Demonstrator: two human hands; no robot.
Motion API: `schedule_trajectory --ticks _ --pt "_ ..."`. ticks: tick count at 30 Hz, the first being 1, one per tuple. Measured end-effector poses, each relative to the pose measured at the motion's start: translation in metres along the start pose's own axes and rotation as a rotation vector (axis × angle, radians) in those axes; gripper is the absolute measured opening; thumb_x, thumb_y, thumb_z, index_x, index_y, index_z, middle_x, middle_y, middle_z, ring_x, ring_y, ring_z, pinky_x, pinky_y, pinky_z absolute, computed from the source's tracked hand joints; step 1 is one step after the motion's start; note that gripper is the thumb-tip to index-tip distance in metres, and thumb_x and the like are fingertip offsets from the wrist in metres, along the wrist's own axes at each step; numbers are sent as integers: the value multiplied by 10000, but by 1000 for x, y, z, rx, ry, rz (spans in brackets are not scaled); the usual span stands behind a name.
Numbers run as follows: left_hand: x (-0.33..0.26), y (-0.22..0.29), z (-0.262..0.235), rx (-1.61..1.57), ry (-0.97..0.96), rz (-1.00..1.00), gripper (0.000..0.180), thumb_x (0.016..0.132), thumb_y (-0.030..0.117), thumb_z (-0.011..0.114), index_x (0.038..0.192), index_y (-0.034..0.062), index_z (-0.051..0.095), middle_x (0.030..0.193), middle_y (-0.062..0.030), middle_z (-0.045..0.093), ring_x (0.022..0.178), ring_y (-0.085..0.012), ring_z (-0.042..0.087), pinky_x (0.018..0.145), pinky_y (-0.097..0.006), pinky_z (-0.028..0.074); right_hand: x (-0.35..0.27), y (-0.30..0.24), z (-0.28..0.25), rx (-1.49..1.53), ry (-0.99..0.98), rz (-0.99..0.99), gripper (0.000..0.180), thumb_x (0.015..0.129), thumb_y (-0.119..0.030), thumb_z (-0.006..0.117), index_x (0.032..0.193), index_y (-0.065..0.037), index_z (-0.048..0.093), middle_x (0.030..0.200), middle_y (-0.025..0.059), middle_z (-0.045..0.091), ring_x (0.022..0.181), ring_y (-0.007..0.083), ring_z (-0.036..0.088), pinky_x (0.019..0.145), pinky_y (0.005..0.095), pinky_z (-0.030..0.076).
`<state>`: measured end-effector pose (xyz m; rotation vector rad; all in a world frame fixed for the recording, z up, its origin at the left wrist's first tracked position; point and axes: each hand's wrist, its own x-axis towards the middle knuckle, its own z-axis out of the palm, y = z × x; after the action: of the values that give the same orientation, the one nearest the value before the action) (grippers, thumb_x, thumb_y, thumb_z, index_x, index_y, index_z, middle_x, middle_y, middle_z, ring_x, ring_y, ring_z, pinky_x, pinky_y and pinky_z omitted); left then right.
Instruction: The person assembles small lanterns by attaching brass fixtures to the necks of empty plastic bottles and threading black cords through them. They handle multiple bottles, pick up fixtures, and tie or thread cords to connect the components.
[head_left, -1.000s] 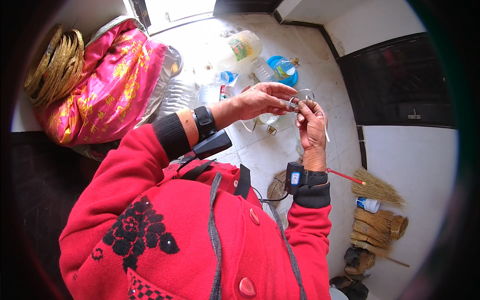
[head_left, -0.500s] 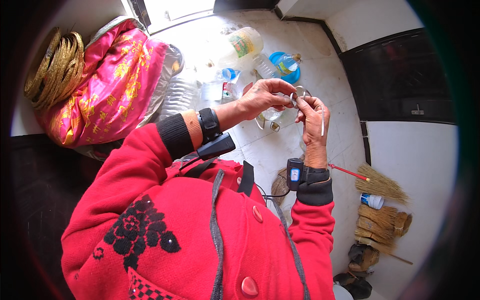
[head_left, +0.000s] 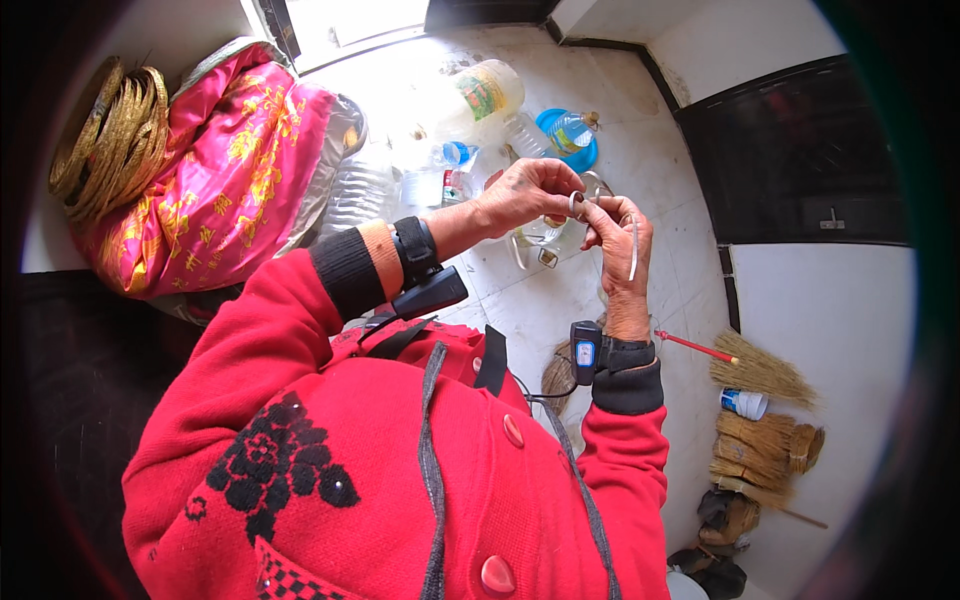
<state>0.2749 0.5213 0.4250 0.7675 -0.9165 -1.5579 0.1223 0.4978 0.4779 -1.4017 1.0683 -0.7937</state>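
In front of my chest, my left hand and my right hand come together, fingertips nearly touching. Between them runs a thin whitish strip, its material unclear. My left fingers pinch a small loop of it. My right thumb and fingers grip it too, and its loose tail hangs down over the back of that hand. More curled strip shows just beyond the fingertips. Behind the hands, transparent plastic bottles lie on the floor, partly covered by my fingers.
A big clear jug and a blue basin lie on the floor ahead. At left sit a pink cloth bundle and a golden braided coil. A broom and a white cup are by the right wall.
Both hands have shifted slightly left with the strip. The small loop now sits more upright at the left fingertips, and the loose tail has swung a little leftward.
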Motion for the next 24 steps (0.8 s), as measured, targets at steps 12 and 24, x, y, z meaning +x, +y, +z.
schedule_trajectory --ticks 12,24 --pt "-3 -4 -3 -212 44 -109 284 723 8 636 958 14 476 732 -70 589 666 -121 577 596 -229 475 3 14 -6 140 151 70 162 734 -86 653 840 6 572 646 15 551 490 61 476 450 188 404" --pt "-7 -6 -6 -311 45 -167 216 732 9 631 870 47 470 739 -59 580 680 -137 599 591 -223 495 13 13 -41 363 284 63 123 723 -48 646 792 -11 551 606 23 536 449 82 493 428 217 447"
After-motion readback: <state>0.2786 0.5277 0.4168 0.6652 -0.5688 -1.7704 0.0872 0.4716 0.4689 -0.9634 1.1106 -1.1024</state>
